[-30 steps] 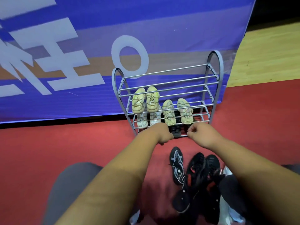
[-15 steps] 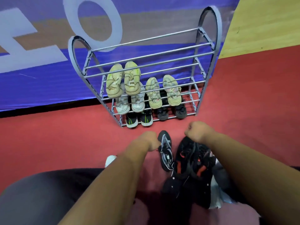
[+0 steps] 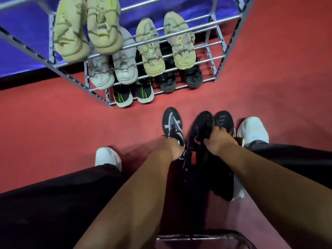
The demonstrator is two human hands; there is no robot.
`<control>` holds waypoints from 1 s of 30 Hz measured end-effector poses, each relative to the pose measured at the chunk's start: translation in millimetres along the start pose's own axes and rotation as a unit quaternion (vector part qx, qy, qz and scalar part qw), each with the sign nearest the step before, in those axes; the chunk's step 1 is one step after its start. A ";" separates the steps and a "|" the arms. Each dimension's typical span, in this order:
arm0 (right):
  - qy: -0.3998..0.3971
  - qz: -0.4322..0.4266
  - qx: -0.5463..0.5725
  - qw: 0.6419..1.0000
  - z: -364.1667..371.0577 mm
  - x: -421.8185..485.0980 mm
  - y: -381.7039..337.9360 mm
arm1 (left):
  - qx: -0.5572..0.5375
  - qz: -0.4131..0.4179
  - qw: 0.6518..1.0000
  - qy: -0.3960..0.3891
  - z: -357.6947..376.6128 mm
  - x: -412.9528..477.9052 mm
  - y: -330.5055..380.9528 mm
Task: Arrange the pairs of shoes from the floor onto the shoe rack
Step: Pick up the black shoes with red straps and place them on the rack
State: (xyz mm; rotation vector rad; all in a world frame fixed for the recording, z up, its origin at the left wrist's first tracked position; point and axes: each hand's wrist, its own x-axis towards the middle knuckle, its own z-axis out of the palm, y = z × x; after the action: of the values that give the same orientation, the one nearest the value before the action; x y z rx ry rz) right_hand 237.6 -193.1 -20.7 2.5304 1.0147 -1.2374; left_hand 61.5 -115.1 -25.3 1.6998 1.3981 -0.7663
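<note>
At frame centre, left hand (image 3: 175, 148) grips patterned shoe (image 3: 172, 123), right hand (image 3: 218, 141) clutches black pair (image 3: 212, 123); lifting to rack (image 3: 222, 56) likely follows.

I see the grey metal shoe rack (image 3: 218, 26) holding five pairs: pale yellow-green sneakers (image 3: 86, 27), beige sneakers (image 3: 165, 42), white-grey sneakers (image 3: 113, 69), black-and-neon-green shoes (image 3: 133, 95), dark shoes (image 3: 179, 80). On the red floor near the rack: a black-and-white sneaker (image 3: 172, 123), and just beside it a black pair with red accents (image 3: 203, 128).
</note>
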 end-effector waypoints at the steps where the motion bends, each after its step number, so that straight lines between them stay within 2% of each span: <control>1: -0.010 0.005 0.003 1.000 8.8 2.6 4.0 | -0.046 0.006 0.999 -0.014 13.0 3.4 0.0; 3: -0.012 -0.001 0.012 1.000 19.1 6.1 9.3 | -0.112 0.018 0.993 -0.019 32.3 3.7 2.7; 6: -0.002 -0.028 0.041 0.999 17.8 14.6 18.2 | -0.149 0.023 0.989 -0.012 48.6 3.2 13.9; 13: 0.012 -0.038 0.133 0.990 7.0 21.5 28.6 | -0.075 0.024 0.997 0.007 59.8 11.4 33.0; 17: 0.018 -0.023 0.186 0.982 6.0 21.1 26.7 | -0.163 -0.004 0.986 0.017 56.6 14.1 28.3; 20: 0.052 0.024 0.142 0.988 7.1 23.5 33.0 | -0.213 -0.018 0.976 0.031 46.9 14.6 21.6; 23: 0.044 0.114 0.075 0.990 18.7 22.4 37.4 | -0.234 -0.016 0.968 0.092 31.4 12.1 18.7; 27: 0.047 0.149 0.058 0.986 46.8 20.0 33.5 | -0.092 0.000 0.978 0.186 20.4 6.2 13.2; 30: 0.079 0.153 0.066 0.983 59.3 20.0 30.9 | 0.007 -0.002 0.986 0.165 23.0 7.3 2.9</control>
State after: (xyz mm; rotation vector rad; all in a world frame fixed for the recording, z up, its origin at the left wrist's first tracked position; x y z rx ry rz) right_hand 227.4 -230.3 -78.9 2.7883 0.5528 -1.0614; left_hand 66.5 -131.5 -42.5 1.8983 1.6205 -0.5112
